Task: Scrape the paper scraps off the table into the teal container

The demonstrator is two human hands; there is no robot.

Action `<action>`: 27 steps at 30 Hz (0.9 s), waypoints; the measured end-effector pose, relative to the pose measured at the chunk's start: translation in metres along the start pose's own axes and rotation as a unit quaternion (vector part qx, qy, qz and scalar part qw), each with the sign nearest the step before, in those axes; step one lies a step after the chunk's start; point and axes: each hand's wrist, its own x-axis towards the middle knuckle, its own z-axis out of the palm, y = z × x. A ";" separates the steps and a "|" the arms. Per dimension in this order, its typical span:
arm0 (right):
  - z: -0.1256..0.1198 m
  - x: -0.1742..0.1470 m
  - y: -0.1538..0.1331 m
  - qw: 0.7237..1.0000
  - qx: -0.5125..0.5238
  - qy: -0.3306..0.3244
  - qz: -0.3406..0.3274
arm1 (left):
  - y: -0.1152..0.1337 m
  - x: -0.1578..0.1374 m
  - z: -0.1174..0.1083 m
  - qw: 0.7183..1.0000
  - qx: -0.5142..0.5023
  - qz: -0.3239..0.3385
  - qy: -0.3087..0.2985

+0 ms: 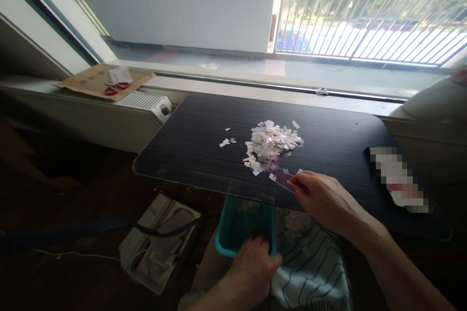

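A heap of small pale paper-like pieces (272,140) lies on the dark table (189,136), with a few strays to its left. My right hand (323,199) is closed on one end of a flat, pinkish see-through strip (281,180), whose exact kind I cannot make out. The strip lies at the near side of the heap, close to the table's front edge. Below that edge is a turquoise plastic bin (224,243) with some pale pieces inside. My left hand (253,265) grips the bin's near rim, its fingertips inside and partly in shadow.
Red-handled scissors (117,88) rest on a brown envelope (83,82) on the windowsill. A blurred-out object (397,180) is at the table's right. An open box (160,243) stands on the floor, lower left. Striped cloth (314,267) covers my lap, with pale pieces on it.
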 end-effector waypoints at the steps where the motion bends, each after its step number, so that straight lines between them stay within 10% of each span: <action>1: -0.001 -0.002 0.000 1.000 0.000 -0.004 -0.002 | 0.000 0.000 0.000 1.000 0.000 0.000 0.000; 27: -0.002 -0.026 0.062 0.991 -0.031 0.118 0.052 | -0.001 0.001 -0.003 1.000 -0.009 0.000 -0.010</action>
